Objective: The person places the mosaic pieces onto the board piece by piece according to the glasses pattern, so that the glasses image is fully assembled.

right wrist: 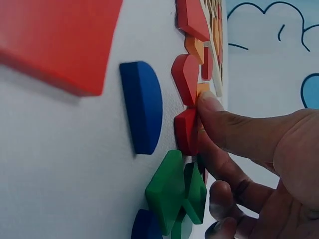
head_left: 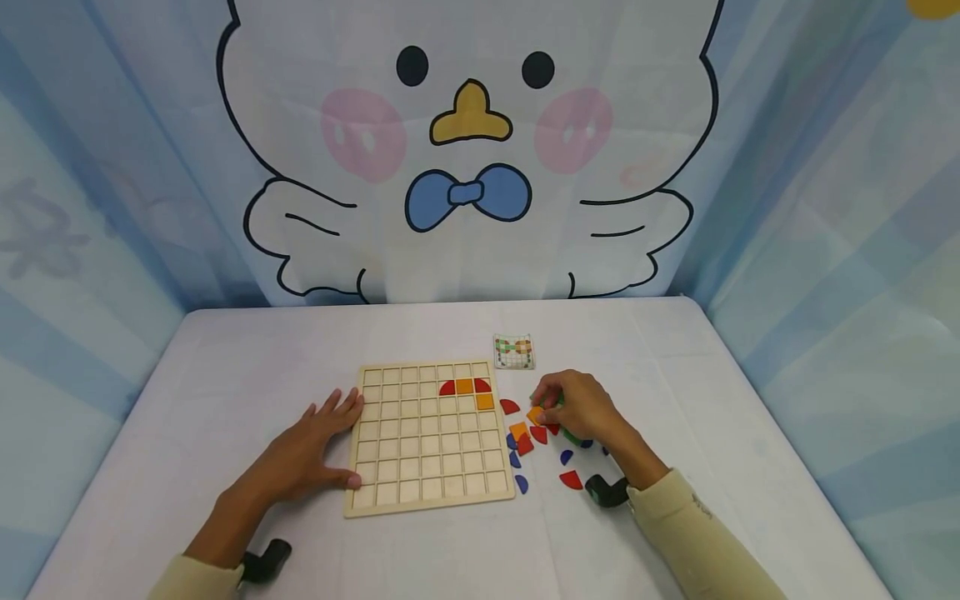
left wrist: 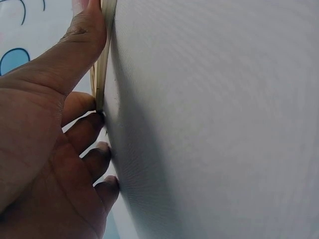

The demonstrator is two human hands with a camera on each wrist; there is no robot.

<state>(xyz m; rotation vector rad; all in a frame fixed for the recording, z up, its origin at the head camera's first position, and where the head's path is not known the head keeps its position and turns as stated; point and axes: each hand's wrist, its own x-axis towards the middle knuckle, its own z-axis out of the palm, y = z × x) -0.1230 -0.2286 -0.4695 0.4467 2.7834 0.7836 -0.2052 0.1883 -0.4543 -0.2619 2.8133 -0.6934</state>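
A wooden grid board lies on the table, bearing two red quarter-circle pieces and two orange squares near its upper right. My left hand rests at its left edge, thumb and fingers spread and touching the rim; the left wrist view shows the thumb against the board's side. Right of the board, my right hand pinches an orange square between thumb and finger. In the right wrist view this orange square is mostly hidden behind the thumb. Red pieces and green diamonds lie close by.
Loose pieces are scattered right of the board: a red quarter circle, a blue piece, another orange square. A small pattern card lies beyond the board's upper right corner. A printed curtain hangs behind the table.
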